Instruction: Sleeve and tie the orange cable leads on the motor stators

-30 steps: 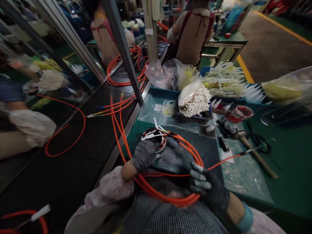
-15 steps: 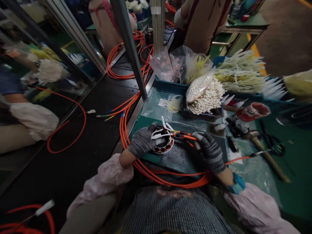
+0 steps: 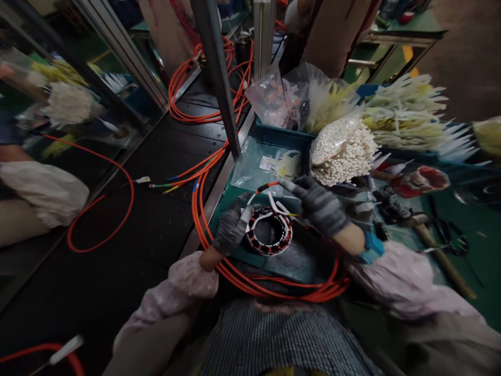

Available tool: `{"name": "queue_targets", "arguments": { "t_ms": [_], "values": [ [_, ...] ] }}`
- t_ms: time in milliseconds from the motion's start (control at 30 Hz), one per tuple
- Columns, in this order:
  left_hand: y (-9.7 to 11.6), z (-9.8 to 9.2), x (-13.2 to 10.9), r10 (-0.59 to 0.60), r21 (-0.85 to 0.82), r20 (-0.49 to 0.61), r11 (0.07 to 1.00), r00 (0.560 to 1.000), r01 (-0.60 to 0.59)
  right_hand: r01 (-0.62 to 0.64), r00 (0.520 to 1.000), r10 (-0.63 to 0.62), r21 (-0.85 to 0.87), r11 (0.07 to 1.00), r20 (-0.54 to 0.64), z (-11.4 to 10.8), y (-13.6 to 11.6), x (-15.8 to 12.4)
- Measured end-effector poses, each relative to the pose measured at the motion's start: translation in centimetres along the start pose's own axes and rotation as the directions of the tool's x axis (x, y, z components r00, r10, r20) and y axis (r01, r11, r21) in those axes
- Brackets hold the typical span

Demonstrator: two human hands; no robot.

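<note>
A stator ring [image 3: 269, 249] with black, red and white windings lies on the green work surface in front of me. White sleeves [image 3: 273, 201] stick up from its far side. My left hand [image 3: 230, 227], in a grey glove, is at the ring's left edge, its thumb and fingers closed on the white end of a wire. From there the wire arches over to an orange cable [image 3: 273, 184] with a black band. My right hand [image 3: 321, 208], also gloved, pinches this cable above the ring's far right side. Loops of orange cable [image 3: 270, 291] hang around the ring's near side.
A bundle of white sticks [image 3: 346, 156] in plastic stands behind the ring. A hammer [image 3: 442, 256], black scissors [image 3: 450, 235] and a red roll [image 3: 420, 180] lie right. A metal post [image 3: 219, 78] rises at the back left. Co-workers sit beyond the conveyor [image 3: 148, 172].
My right hand has moved up and left, lifting an orange cable away from the other leads. The left hand stays at the ring's left edge, and more of the ring shows.
</note>
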State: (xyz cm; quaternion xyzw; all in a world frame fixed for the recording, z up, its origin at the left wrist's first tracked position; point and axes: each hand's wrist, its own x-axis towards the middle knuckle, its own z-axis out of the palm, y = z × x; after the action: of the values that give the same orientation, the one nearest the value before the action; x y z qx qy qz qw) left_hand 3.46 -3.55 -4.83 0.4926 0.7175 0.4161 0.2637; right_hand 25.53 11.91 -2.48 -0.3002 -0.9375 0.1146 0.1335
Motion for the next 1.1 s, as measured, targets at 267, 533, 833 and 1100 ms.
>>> {"name": "queue_targets", "arguments": {
  "t_ms": [267, 533, 833, 1100],
  "values": [
    [-2.4, -3.1, 0.2, 0.298, 0.000, 0.175, 0.953, 0.938, -0.303, 0.032, 0.988, -0.066, 0.225, 0.974, 0.142, -1.2, 2.9, -0.8],
    [0.4, -7.3, 2.9, 0.583, 0.240, 0.754, 0.186, 0.304, -0.953, 0.591, 0.806, -0.582, 0.091, 0.802, -0.108, -1.4, -3.0, -4.5],
    [-2.4, -6.1, 1.7, 0.681, 0.298, 0.584, 0.326, 0.442, -0.897, 0.342, 0.912, -0.308, 0.088, 0.935, -0.271, 1.4, 0.0, -8.7],
    [-1.5, -5.3, -0.6, 0.737, 0.391, 0.477, 0.311, 0.479, -0.866, -0.683, 0.222, 0.726, 0.427, 0.592, -0.651, -9.0, 14.5, -21.0]
  ]
}}
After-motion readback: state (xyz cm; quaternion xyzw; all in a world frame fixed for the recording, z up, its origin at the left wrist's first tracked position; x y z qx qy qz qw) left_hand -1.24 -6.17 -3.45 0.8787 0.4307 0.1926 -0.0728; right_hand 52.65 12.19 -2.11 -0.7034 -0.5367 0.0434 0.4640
